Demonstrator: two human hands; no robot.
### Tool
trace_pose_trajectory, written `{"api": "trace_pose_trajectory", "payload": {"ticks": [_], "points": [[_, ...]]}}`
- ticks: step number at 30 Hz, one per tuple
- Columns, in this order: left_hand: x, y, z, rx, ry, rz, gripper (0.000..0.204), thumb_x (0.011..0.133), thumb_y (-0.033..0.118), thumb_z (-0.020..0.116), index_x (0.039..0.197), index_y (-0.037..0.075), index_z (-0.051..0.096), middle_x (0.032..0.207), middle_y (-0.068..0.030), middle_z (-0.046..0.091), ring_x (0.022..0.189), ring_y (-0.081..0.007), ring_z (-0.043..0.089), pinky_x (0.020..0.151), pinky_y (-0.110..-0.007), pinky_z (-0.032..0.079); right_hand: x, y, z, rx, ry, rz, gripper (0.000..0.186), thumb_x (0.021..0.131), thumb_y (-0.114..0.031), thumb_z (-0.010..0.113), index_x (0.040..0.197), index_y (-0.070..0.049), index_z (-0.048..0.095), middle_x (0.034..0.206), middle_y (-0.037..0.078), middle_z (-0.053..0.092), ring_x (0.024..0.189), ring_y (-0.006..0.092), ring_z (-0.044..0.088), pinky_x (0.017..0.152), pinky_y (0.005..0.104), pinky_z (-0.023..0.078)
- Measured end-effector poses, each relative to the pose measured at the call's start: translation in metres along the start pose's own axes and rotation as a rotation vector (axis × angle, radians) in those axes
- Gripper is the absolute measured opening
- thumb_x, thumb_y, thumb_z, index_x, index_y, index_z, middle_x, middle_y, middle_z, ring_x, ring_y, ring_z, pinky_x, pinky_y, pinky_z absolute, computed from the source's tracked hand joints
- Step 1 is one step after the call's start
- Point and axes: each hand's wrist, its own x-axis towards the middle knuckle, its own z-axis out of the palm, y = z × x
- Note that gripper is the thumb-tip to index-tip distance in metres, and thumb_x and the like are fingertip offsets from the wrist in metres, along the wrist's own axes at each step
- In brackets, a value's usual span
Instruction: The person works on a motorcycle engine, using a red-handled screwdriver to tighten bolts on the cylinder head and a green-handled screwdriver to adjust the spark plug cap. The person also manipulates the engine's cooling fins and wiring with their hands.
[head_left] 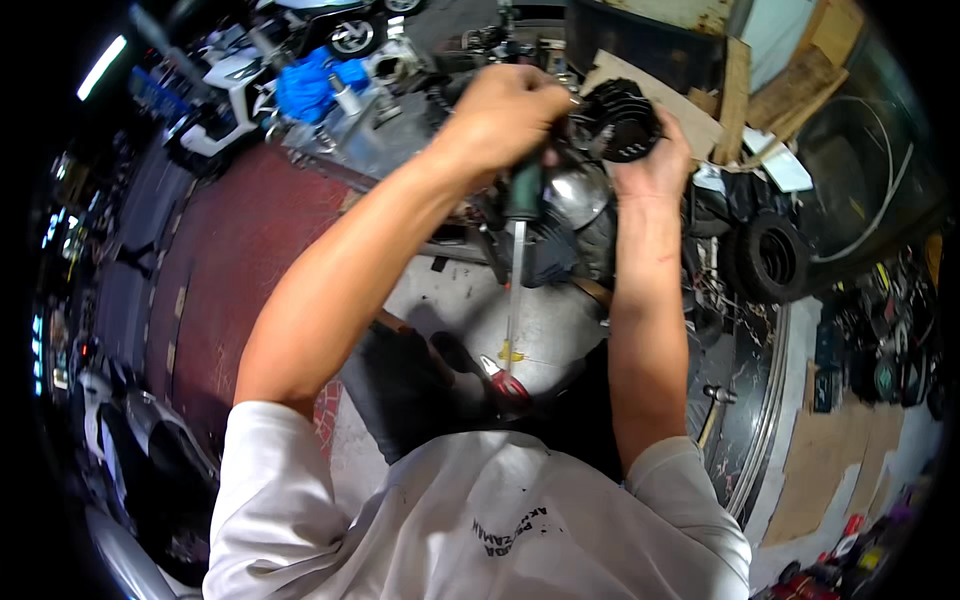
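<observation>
My right hand [655, 160] is wrapped round the side of a black, round, finned part [625, 120] that looks like an engine cylinder, holding it up over the cluttered bench. My left hand [512, 115] is closed, with the green handle of a screwdriver [525, 188] in its lower fingers. The screwdriver's long metal shaft points back toward my body. The fingertips of this hand come together at the left edge of the black part; whether they pinch something small there I cannot make out. Red-handled pliers [508, 385] lie on the pale floor between my legs.
A rounded silver metal piece [578, 195] lies below my hands among dark parts. To the right are a small black tyre [772, 258], a hammer [715, 396] and wooden boards [735, 100]. A blue plastic bag [315, 85] and a motorcycle [220, 100] stand at the far left.
</observation>
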Motion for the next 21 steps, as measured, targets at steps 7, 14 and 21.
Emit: {"api": "trace_pose_trajectory", "payload": {"ticks": [7,14,21], "points": [[-0.065,0.018,-0.07,-0.281,0.108,0.289,0.033,0.101,0.024,0.067,0.118,-0.004,0.064,0.095,-0.0122,0.073,0.055,-0.0107,0.058,0.052,-0.024,0.048,0.001,0.004,-0.027,-0.131,0.035,-0.119,0.02,0.102,-0.009,0.059,0.114,0.004,0.068,0.112,0.017,0.072,0.102,0.0332,0.073,0.095,0.0476,0.061],[-0.095,-0.02,-0.129,-0.478,0.257,0.282,0.023,0.101,0.02,0.068,0.109,-0.001,0.064,0.091,-0.0127,0.072,0.057,-0.014,0.061,0.053,-0.024,0.049,-0.01,0.008,-0.034,-0.334,0.128,-0.267,0.017,0.099,-0.01,0.064,0.11,0.001,0.07,0.11,0.011,0.07,0.098,0.0265,0.071,0.089,0.0425,0.062],[-0.102,-0.072,-0.126,-0.567,0.276,0.271,0.017,0.101,0.012,0.068,0.11,0.0,0.064,0.087,-0.0116,0.072,0.056,-0.0133,0.061,0.051,-0.024,0.049,-0.028,0.003,-0.043,-0.628,0.084,-0.499,0.017,0.101,-0.008,0.061,0.113,0.003,0.064,0.106,0.013,0.072,0.096,0.0228,0.071,0.088,0.0371,0.06]]}}
